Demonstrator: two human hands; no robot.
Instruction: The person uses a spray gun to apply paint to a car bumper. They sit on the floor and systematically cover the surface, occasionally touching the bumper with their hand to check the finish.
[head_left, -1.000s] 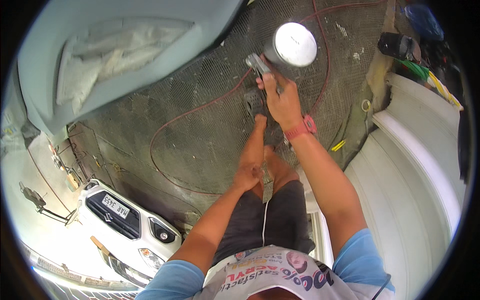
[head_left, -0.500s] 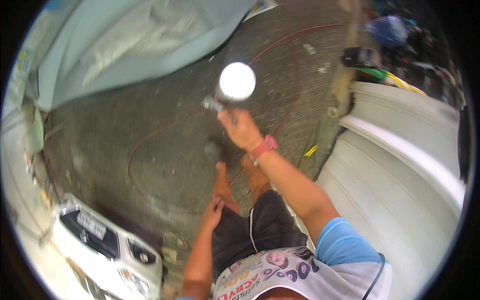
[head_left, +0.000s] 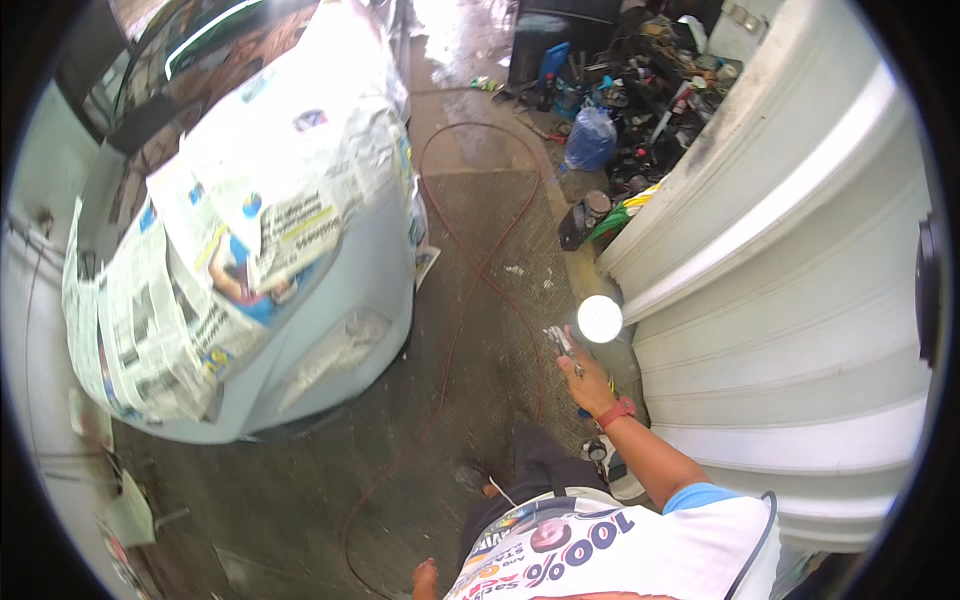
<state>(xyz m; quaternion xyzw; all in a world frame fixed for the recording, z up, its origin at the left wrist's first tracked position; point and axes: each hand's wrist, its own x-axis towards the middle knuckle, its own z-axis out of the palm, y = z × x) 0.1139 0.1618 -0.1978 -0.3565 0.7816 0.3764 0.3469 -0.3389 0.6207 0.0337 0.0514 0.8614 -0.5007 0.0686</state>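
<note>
My right hand, a red watch on its wrist, is wrapped round the grip of a metal spray gun. A round white cup sits on top of the gun. The gun is out in front of me at the right, near a white corrugated sheet-metal wall. My left hand hangs low by my left side at the lower edge, and its fingers are too small to make out. Ahead on the left stands a grey car bumper, with newspaper covering the car above it.
A thin red hose loops over the dark floor. The white corrugated wall rises close on my right. Beyond its edge are a dark canister, a blue plastic bag and a heap of clutter.
My view has lifted and turned, bringing the papered car into sight and the white car front out of it. The spray gun now appears farther right; my left hand has left my leg.
</note>
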